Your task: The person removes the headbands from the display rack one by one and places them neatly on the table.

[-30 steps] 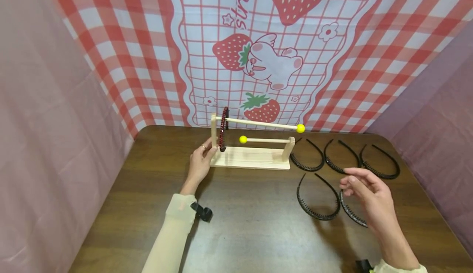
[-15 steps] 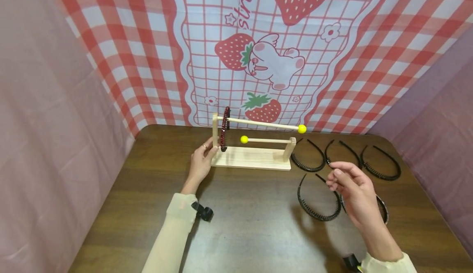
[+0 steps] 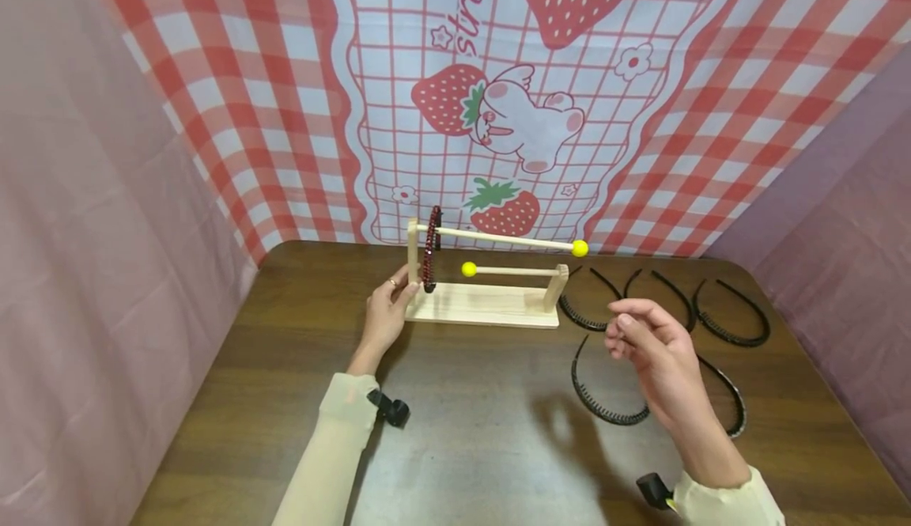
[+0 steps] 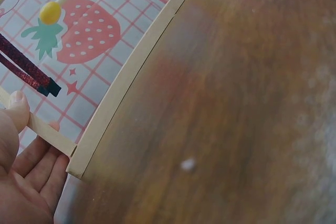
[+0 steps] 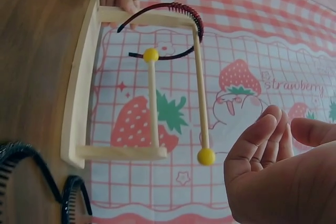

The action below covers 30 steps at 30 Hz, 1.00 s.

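Observation:
My left hand [image 3: 384,319] grips the left post of a pale wooden stand [image 3: 484,306], thumb on one side and fingers on the other, as the left wrist view shows. A dark red glittery headband [image 3: 429,255] hangs on the stand's upper rod, close to that post. Both rods end in yellow balls, and the lower rod bears nothing. My right hand [image 3: 658,356] is raised over the table's right side with loosely bent fingers and holds nothing. Below and behind it lie black toothed headbands, one of them [image 3: 605,409] partly covered by the hand.
Several black headbands lie on the right of the brown wooden table [image 3: 455,431], including one [image 3: 740,336] at the far right. A strawberry-print cloth [image 3: 498,154] hangs behind the table. Black wrist cameras [image 3: 391,409] sit at both cuffs.
My right hand has moved left and slightly up from above the speckled front headband, uncovering part of it. The left hand, the stand and the red headband stay put.

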Each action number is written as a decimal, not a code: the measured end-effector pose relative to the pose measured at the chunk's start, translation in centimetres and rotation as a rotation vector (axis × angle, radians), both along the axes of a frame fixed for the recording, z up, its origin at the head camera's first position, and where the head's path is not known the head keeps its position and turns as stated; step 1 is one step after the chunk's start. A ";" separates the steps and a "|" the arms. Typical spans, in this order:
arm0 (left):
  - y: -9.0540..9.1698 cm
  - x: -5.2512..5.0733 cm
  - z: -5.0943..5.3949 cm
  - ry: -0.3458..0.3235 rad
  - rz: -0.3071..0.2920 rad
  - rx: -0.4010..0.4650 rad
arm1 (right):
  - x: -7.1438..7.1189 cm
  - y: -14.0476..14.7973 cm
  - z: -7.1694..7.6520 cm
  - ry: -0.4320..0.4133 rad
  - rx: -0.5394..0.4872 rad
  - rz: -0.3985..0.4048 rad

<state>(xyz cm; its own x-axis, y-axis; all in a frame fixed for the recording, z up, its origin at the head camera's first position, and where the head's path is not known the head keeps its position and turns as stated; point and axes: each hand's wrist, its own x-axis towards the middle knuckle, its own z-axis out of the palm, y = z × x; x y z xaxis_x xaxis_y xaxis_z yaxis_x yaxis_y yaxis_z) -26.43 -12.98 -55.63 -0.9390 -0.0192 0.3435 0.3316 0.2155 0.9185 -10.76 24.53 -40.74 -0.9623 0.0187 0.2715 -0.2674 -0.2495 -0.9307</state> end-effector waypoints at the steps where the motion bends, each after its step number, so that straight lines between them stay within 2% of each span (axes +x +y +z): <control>1: 0.1 0.4 0.5 -0.010 -0.005 -0.001 | -0.1 -0.2 0.1 -0.001 0.008 0.001; 2: 0.1 0.6 0.8 -0.021 -0.003 -0.004 | -0.2 -0.5 0.1 0.000 0.017 0.003; 6: 0.0 -0.2 -0.2 -0.035 0.012 -0.028 | -0.9 -1.6 0.3 0.006 0.052 0.018; 7: -0.1 0.0 -0.2 -0.031 0.007 -0.023 | -1.1 -1.9 0.4 0.006 0.057 0.022; 10: -0.4 -1.0 -1.4 -0.038 0.005 -0.033 | -1.6 -2.8 0.5 0.014 0.073 0.034; 12: -0.5 -1.3 -1.8 -0.043 0.010 -0.046 | -1.9 -3.4 0.5 0.016 0.086 0.036; 14: -0.3 -1.4 -1.7 -0.061 0.022 -0.053 | -2.2 -3.9 0.5 0.017 0.094 0.036; 17: 0.2 0.2 0.6 -0.078 0.026 -0.040 | -2.6 -4.5 0.6 0.013 0.098 0.024; 18: 0.2 0.2 0.6 -0.081 0.028 -0.042 | -2.7 -4.6 0.6 0.012 0.096 0.020; 19: 0.3 0.5 1.2 -0.088 0.025 -0.032 | -2.9 -4.8 0.6 0.008 0.096 0.013; 24: 0.2 0.7 1.4 -0.075 0.017 -0.032 | -3.6 -5.5 0.6 -0.016 0.114 -0.003; 25: 0.4 1.1 2.0 -0.076 0.016 -0.025 | -3.8 -5.6 0.6 -0.020 0.121 -0.005; 27: 0.5 1.4 2.3 -0.088 0.017 -0.029 | -4.0 -6.0 0.6 -0.022 0.126 -0.005; 28: 0.5 1.3 2.3 -0.086 0.016 -0.026 | -4.2 -6.2 0.6 -0.020 0.128 -0.002; 30: 0.2 0.7 1.2 -0.043 0.013 -0.021 | -4.5 -6.5 0.6 -0.015 0.130 0.002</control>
<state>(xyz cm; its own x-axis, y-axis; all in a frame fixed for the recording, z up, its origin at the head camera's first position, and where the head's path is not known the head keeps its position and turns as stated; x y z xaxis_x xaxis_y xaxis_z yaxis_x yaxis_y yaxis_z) -25.74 -12.80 -54.43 -0.9527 -0.0251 0.3028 0.2884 0.2389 0.9272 -15.24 18.03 -40.17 -0.9663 -0.0174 0.2570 -0.2528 -0.1269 -0.9591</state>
